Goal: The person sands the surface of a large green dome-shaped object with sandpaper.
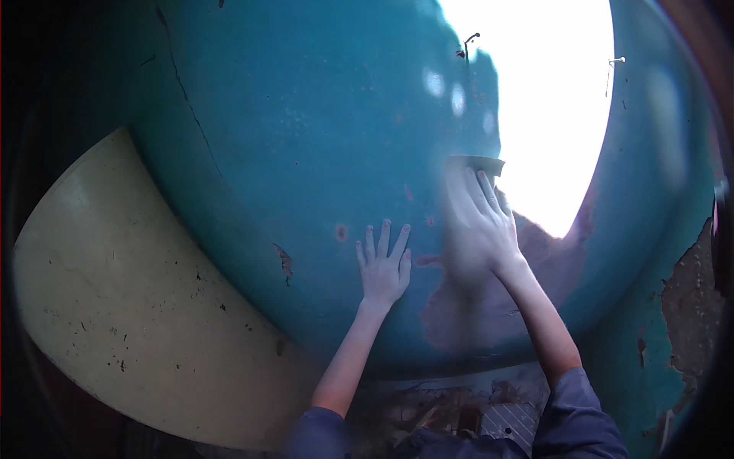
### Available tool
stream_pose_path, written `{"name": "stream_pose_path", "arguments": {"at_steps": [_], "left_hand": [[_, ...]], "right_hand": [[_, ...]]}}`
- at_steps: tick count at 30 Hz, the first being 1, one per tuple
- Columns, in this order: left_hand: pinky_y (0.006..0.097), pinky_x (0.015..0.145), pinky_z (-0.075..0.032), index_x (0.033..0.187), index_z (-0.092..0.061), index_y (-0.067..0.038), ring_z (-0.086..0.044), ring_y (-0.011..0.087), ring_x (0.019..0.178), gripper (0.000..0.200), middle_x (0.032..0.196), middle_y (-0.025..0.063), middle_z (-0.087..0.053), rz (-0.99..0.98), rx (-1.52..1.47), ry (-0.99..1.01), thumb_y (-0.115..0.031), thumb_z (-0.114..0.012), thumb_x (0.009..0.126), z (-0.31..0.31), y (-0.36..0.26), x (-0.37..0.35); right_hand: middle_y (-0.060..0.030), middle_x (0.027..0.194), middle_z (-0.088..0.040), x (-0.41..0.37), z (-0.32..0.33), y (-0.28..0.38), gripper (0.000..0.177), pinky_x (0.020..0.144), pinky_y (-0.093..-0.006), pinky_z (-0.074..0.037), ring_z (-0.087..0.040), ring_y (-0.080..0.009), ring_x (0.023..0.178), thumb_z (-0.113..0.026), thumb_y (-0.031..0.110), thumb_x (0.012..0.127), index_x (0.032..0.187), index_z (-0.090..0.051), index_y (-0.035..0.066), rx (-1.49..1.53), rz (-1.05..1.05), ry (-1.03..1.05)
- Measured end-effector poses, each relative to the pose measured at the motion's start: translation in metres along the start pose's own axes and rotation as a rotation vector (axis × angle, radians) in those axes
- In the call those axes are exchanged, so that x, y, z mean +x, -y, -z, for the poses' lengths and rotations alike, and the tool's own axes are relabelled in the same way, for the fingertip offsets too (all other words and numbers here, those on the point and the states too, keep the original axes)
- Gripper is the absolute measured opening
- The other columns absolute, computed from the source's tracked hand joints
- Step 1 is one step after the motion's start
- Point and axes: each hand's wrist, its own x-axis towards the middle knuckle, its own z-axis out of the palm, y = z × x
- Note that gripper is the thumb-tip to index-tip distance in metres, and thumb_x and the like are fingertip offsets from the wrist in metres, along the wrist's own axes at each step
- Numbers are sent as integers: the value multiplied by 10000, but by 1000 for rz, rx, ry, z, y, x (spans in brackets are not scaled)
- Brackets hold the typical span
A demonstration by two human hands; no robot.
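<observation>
My left hand [386, 264] lies flat against the turquoise wall [252, 153], fingers spread, with nothing in it. To its right and higher up, my right hand [485, 218] presses a piece of sandpaper [480, 163] to the same wall. Only the dark, slightly curled upper edge of the sandpaper shows beyond my fingertips; the rest is under the palm. Below and right of that hand is a pinkish-grey patch [547, 260] where the turquoise coat is gone. Small bare spots and a chip [284, 262] mark the paint near my left hand.
Nails [469, 44] stick out of the wall above my right hand. Glaring sunlight [554, 99] washes out the upper right. A cream-coloured, stained flat surface [145, 306] stands at the left. Larger peeled plaster [692, 298] shows at the far right, with clutter [466, 417] below.
</observation>
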Motion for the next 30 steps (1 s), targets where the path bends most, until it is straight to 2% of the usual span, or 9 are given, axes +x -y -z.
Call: {"name": "stream_pose_path", "arguments": {"at_steps": [2, 4, 7, 10, 14, 16, 21, 26, 30], "left_hand": [[662, 1151, -131, 1526, -422, -241, -145, 473, 1487, 529, 1645, 140, -197, 37, 7, 70, -338, -458, 1007, 11, 10, -16], [675, 1137, -166, 1534, -401, -263, -163, 467, 1485, 521, 1640, 132, -209, 128, 6, 93, -348, -430, 1021, 19, 21, -22], [659, 1149, -147, 1545, -383, -217, -123, 477, 1493, 523, 1647, 162, -175, 193, -65, 91, -316, -388, 1031, 42, 32, -21], [660, 1143, -159, 1547, -375, -189, -108, 490, 1493, 529, 1644, 188, -162, 224, 31, 168, -312, -398, 1033, 60, 49, -16], [676, 1133, -161, 1546, -374, -166, -106, 518, 1480, 532, 1635, 220, -158, 223, 36, 114, -308, -416, 1034, 67, 84, -14], [694, 1124, -153, 1539, -383, -152, -108, 548, 1465, 535, 1626, 245, -163, 191, 46, 40, -313, -435, 1032, 67, 103, -19], [707, 1121, -119, 1529, -396, -137, -95, 561, 1459, 541, 1621, 257, -161, 123, 51, 81, -330, -453, 1027, 62, 144, -34], [756, 1089, -64, 1520, -392, -92, -37, 639, 1420, 605, 1613, 300, -105, 90, 2, 116, -393, -498, 1006, 26, 169, -48], [828, 1010, -33, 1514, -358, -34, 42, 726, 1353, 698, 1582, 372, -15, 32, 62, 6, -457, -524, 984, 2, 168, -51]], "right_hand": [[-193, 1576, -340, 9, -4, 2, 819, 1119, -560, -300, -325, -389, 1452, -493, -33, 745, 1542, -352, 94, 208, -184, -136], [-185, 1582, -333, 9, -19, 23, 825, 1140, -569, -272, -307, -398, 1459, -499, -25, 738, 1542, -347, 81, 271, -201, -267], [-181, 1593, -309, -19, -42, 58, 845, 1185, -572, -198, -260, -393, 1478, -499, -29, 724, 1546, -342, 90, 242, 0, 83], [-187, 1590, -310, -20, -52, 66, 848, 1182, -576, -198, -261, -396, 1478, -499, -37, 727, 1549, -334, 89, 171, -55, 78], [-225, 1598, -273, 9, -50, 74, 823, 1174, -592, -186, -218, -455, 1479, -482, -47, 753, 1553, -319, 66, 224, -236, -163], [-256, 1594, -259, 1, -67, 96, 807, 1174, -603, -170, -204, -484, 1474, -463, -45, 762, 1550, -307, 34, 214, -286, -154], [-333, 1552, -268, -60, -108, 166, 814, 1166, -633, -157, -215, -518, 1455, -462, -28, 721, 1520, -309, -53, 254, -236, 159], [-381, 1527, -264, -25, -105, 177, 810, 1165, -623, -174, -219, -550, 1438, -468, -44, 709, 1500, -302, -102, 147, -315, 84], [-405, 1527, -234, 8, -103, 191, 772, 1150, -609, -235, -240, -577, 1416, -503, -29, 749, 1483, -291, -138, 218, -270, -109]]}}
